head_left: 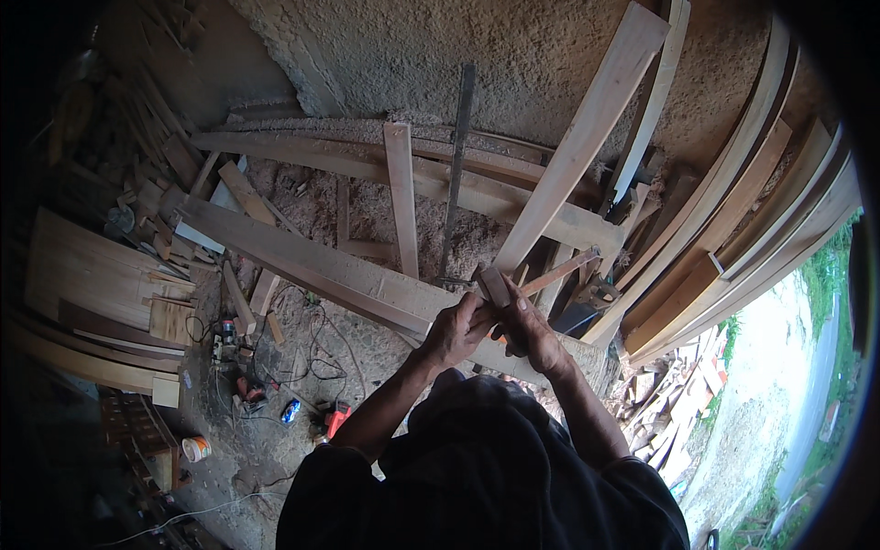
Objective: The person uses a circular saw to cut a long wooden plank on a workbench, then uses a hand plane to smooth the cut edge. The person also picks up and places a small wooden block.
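My left hand (451,332) and my right hand (533,332) come together in front of my chest, over the near wooden beam. Between them is a small brown wooden block (495,286), its end sticking up past my fingers. Both hands are closed around its lower part, where the fingers hide its full shape. Just past my right hand lies a thin reddish-brown wooden strip (561,271), slanting up to the right. A long pale board (587,137) leans against the wall, its lower end near the block.
Two heavy beams run across; the near one (302,261) passes under my hands. An upright piece (401,197) and a dark metal bar (456,165) stand beyond. Long planks (724,202) lean at right. A red power tool (337,420), cords and a blue can (291,410) lie on the floor.
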Tool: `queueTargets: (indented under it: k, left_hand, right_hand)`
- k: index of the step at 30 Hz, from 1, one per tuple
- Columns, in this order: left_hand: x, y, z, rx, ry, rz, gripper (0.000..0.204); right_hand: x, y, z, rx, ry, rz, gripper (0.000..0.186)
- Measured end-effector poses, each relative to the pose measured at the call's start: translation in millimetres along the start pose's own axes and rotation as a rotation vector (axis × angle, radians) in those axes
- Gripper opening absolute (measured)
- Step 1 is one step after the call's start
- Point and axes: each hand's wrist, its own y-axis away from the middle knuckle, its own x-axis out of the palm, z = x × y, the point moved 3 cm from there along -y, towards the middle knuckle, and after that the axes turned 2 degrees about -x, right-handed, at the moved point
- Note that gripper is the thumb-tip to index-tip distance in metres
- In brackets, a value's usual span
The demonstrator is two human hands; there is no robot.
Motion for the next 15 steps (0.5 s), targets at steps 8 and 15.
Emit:
queueTargets:
  k: [8,15]
  left_hand:
    - [-1.0,-3.5,-1.0,-0.037,-0.017,0.052,0.022]
    - [0.5,-4.5,-10.6,-0.048,-0.066,0.041,0.022]
  right_hand:
    - [-1.3,2.4,-0.3,0.028,-0.032,-0.015,0.075]
    - [-1.2,7.3,2.3,0.025,-0.070,-0.049,0.072]
